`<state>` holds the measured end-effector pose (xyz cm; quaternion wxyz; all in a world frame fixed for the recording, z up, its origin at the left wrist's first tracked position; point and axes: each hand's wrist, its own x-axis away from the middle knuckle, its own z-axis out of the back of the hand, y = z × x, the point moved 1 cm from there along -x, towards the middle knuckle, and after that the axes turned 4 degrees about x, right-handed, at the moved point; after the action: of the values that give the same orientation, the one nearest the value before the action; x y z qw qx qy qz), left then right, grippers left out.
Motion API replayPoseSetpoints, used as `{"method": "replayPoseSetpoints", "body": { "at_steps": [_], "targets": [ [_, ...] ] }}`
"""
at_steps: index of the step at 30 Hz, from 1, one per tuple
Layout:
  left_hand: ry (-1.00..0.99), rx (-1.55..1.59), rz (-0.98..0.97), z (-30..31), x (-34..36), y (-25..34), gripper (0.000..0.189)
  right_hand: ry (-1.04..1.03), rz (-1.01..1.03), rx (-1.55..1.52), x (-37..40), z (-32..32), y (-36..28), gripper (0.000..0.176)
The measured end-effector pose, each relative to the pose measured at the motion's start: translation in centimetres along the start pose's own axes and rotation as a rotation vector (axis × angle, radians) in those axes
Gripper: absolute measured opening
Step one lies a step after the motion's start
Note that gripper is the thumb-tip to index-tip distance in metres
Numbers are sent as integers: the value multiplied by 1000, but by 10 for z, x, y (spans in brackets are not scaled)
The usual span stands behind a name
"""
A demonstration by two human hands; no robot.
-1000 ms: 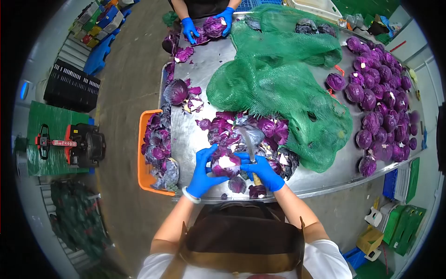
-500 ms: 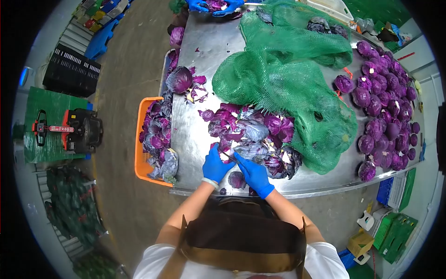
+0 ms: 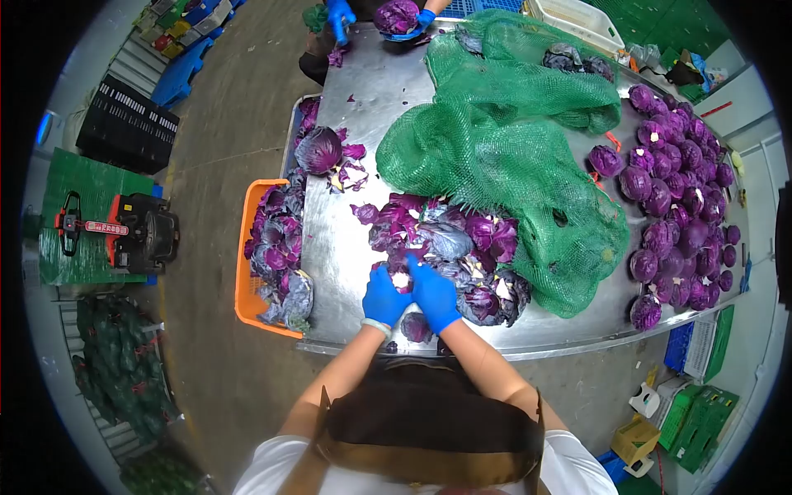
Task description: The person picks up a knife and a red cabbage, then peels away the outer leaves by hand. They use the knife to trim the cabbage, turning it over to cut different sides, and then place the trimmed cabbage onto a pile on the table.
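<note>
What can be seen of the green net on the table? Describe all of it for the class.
The green net is a fine, slightly shiny mesh that looks like plastic. It lies slack and crumpled in folds on the metal table, stretching from the far side toward the near edge but stopping short of it. A dark opening shows in its nearer right part. The leaf pile meets its near left side, and red strips show by its right edge.

Glare on metal table (image 3: 337, 247); edges bowed, seemingly blurred.
</note>
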<state>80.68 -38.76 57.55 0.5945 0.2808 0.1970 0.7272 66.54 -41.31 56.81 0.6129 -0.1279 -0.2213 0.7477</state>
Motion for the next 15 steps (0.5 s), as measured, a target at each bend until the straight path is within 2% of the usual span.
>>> {"method": "replayPoseSetpoints", "body": {
  "at_steps": [1,2,5,6,9,10,11,13,15],
  "targets": [
    [36,-25,-56,0,5,-1,92,-3,-104,-44,-12,-4,3,49],
    [44,-16,-106,-4,12,-9,97,-8,-191,-164,-25,-5,15,35],
    [-10,301,-171,4,8,-30,98,-117,1,-457,-33,11,25,36],
    [-78,440,-136,9,6,-30,98,-102,1,-516,-29,14,20,37],
    [-53,707,-176,27,17,-12,96,104,-142,-743,-30,21,41,39],
    [-29,697,-248,44,19,9,96,250,-203,-743,-33,24,58,28],
    [-1,663,-280,53,26,18,96,199,-311,-574,-33,41,72,33],
    [66,596,-390,64,14,34,95,208,-300,-471,-22,83,46,44],
    [134,558,-403,67,11,47,96,348,-168,-462,-5,112,8,58]
  ]
}}
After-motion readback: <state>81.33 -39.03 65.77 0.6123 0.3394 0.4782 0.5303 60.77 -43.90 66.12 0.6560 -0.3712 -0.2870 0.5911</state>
